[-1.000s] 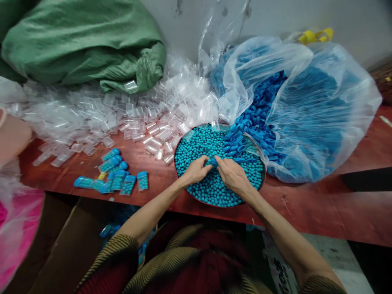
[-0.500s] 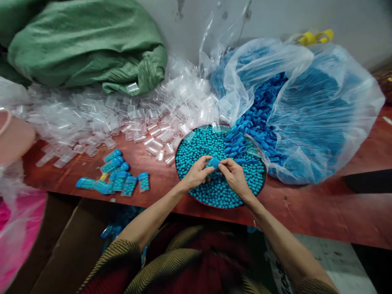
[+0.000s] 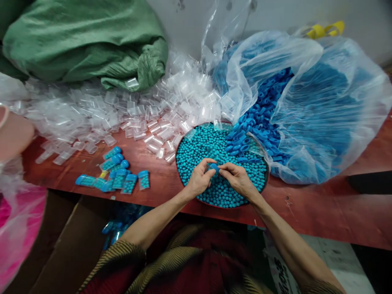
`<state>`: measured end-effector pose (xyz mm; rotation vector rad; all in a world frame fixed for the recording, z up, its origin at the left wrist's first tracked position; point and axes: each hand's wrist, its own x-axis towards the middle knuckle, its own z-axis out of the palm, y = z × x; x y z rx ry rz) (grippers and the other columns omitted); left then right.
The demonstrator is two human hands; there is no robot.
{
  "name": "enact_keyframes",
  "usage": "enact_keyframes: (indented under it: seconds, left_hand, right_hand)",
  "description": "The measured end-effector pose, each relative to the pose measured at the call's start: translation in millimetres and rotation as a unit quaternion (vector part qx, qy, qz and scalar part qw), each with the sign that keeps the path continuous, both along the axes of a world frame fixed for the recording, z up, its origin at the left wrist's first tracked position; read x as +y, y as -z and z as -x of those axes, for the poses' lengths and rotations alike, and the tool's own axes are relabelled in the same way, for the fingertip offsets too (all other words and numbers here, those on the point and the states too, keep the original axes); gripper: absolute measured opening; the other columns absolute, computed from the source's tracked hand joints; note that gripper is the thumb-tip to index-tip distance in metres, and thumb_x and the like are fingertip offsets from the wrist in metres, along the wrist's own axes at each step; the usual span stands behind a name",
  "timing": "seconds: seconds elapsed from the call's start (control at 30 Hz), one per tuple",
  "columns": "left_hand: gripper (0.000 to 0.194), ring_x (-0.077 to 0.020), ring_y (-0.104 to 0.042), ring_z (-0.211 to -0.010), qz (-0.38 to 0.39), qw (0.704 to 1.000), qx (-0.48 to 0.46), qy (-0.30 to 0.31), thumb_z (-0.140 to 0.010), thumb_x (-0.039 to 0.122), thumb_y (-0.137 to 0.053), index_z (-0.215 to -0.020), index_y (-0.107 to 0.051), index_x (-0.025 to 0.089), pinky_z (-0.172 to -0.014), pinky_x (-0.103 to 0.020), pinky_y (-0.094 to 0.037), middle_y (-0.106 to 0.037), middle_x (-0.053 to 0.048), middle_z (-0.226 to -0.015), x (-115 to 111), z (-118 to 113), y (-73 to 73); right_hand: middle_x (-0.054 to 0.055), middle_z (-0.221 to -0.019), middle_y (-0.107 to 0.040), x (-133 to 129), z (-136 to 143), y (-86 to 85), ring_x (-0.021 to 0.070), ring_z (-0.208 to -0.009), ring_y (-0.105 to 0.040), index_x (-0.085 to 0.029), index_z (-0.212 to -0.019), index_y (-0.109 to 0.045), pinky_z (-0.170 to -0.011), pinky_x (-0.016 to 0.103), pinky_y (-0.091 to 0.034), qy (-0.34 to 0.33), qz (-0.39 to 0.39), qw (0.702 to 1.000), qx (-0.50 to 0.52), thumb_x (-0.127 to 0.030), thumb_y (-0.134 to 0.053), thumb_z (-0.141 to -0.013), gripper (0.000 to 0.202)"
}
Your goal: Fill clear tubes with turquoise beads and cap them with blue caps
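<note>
Blue-capped vial (image 3: 214, 167) is pinched by the fingertips of the left hand (image 3: 199, 178) and the right hand (image 3: 238, 178), above turquoise beads (image 3: 222, 198); its body is mostly hidden by fingers. On a white sack (image 3: 275, 255) below, dark letters (image 3: 282, 275) are printed, not surely readable. Nearby, blue caps (image 3: 265, 100) and clear vials (image 3: 165, 132) are heaped.

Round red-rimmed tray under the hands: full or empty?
Not empty: round turquoise beads cover most of the tray; how deep they lie, I cannot tell.

A small blue-capped plastic container (image 3: 214, 167) is held over round turquoise beads (image 3: 226, 197), its cap exposed at the right, its body being mostly hidden from view.
</note>
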<state>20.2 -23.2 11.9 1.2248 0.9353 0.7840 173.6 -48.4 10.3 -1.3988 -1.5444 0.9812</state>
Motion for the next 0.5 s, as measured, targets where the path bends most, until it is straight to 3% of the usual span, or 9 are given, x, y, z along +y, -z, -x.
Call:
enact_keyframes:
  seconds: [0.1, 0.23, 0.37, 0.43, 0.5]
  left_hand:
    - [0.028, -0.0029, -0.042, -0.038, 0.012, 0.999, 0.011, -0.032, -0.081, 0.028, -0.051, -0.108, -0.048, 0.019, -0.037, -0.015, -0.034, -0.046, 0.008, -0.061, 2, -2, -1.1]
    - [0.039, -0.0051, -0.049, -0.039, 0.05, 0.997, -0.024, 0.045, -0.08, 0.037, -0.053, -0.113, -0.042, 0.019, -0.034, -0.015, -0.033, -0.051, 0.007, -0.066, 9, 8, -4.8]
    - [0.045, -0.0055, -0.05, -0.041, 0.045, 0.996, -0.022, 0.075, -0.08, 0.043, -0.055, -0.116, -0.041, 0.02, -0.034, -0.016, -0.033, -0.054, 0.004, -0.072, 7, 16, -9.5]
    - [0.05, -0.0049, -0.048, -0.041, 0.035, 0.997, -0.006, 0.064, -0.082, 0.041, -0.053, -0.125, -0.038, 0.021, -0.036, -0.017, -0.034, -0.055, 0.003, -0.075, 3, 16, -12.1]
    - [0.054, -0.0049, -0.046, -0.043, 0.013, 0.999, 0.009, 0.045, -0.084, 0.037, -0.051, -0.134, -0.033, 0.024, -0.04, -0.019, -0.037, -0.055, 0.002, -0.076, -1, 15, -14.6]
  right_hand:
    - [0.0, -0.078, -0.063, 1, -1, -2.1, 0.0139, -0.07, -0.057, -0.019, -0.093, -0.063, -0.068, 0.028, -0.048, 0.01, -0.005, 1.0, 0.003, -0.03, -0.053, -0.082, 0.018]
    - [0.002, -0.09, -0.063, 7, -11, -14.1, 0.0124, -0.067, -0.059, -0.018, -0.101, -0.061, -0.061, 0.028, -0.051, -0.052, 0.068, 0.991, 0.101, -0.03, -0.063, -0.075, 0.029]
    - [0.002, -0.087, -0.064, 14, -12, -19.3, 0.0113, -0.059, -0.059, -0.018, -0.109, -0.059, -0.055, 0.029, -0.053, 0.018, 0.094, 0.976, 0.197, -0.033, -0.068, -0.071, 0.042]
    - [0.004, -0.088, -0.067, 11, -6, -18.7, 0.0159, -0.069, -0.063, -0.018, -0.112, -0.059, -0.063, 0.033, -0.055, 0.049, 0.057, 0.983, 0.166, -0.034, -0.065, -0.074, 0.041]
    - [0.008, -0.099, -0.068, 5, 4, -18.0, 0.0207, -0.087, -0.065, -0.019, -0.115, -0.058, -0.077, 0.039, -0.055, 0.038, -0.002, 0.997, 0.071, -0.033, -0.057, -0.081, 0.036]
